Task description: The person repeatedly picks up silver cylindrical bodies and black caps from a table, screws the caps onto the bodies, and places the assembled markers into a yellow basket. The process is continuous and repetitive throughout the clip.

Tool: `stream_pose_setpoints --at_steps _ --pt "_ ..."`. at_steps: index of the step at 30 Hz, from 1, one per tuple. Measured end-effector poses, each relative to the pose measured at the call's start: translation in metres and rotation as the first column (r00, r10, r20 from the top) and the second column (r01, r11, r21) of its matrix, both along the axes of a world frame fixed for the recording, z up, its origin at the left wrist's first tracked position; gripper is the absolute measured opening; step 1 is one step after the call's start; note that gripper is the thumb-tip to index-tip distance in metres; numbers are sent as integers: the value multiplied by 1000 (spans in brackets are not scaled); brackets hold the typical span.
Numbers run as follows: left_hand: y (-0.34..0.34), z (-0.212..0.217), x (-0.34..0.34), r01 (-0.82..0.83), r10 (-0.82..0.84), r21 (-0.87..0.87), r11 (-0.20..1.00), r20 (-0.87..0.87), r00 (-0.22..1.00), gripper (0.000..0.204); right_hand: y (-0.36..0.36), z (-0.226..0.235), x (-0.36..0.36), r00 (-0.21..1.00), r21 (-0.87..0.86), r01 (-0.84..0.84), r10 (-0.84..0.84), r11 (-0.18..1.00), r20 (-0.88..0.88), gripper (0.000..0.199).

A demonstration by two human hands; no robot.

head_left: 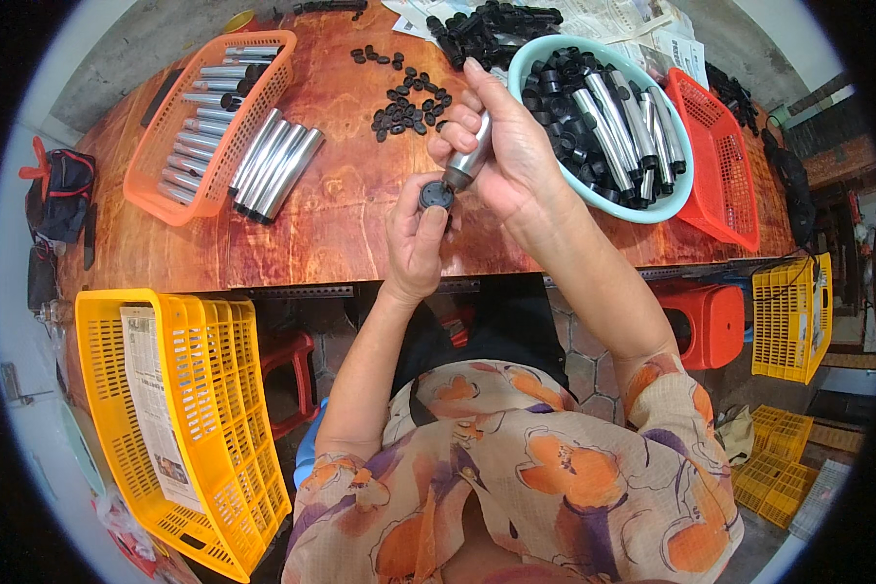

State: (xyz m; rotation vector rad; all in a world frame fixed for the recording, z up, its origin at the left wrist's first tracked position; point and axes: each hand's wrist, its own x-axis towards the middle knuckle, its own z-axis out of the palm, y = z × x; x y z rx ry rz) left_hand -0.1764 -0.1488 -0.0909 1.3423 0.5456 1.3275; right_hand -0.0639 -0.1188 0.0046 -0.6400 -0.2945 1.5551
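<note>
Above the table's front edge, my left hand is closed on a round black cap with small holes in its face. My right hand wraps round a silver metal tube with a dark end. That dark end meets the black cap's upper edge; whether they are joined I cannot tell. Several small black caps lie loose beyond my hands. To the right stands a light-blue basin of black fittings and black-ended silver tubes. Silver tubes lie side by side on the left.
An orange basket of tubes stands at the far left of the wooden table. Beside the basin is a red basket. Black parts are heaped at the back. A yellow crate and red stools stand below.
</note>
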Motion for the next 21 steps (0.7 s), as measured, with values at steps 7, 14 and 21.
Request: stream_pose_setpoints --at_steps 7,14,21 --pt "1 -2 1 4 -4 12 1000 4 1000 48 -1 4 -2 1000 -23 11 -11 1000 -5 28" --pt "-1 3 1 -10 10 17 1000 -17 1000 49 -3 7 -3 1000 -22 21 -21 1000 19 29" --pt "0 4 3 -44 46 41 998 -36 998 47 -4 7 -4 991 84 40 -50 996 127 31"
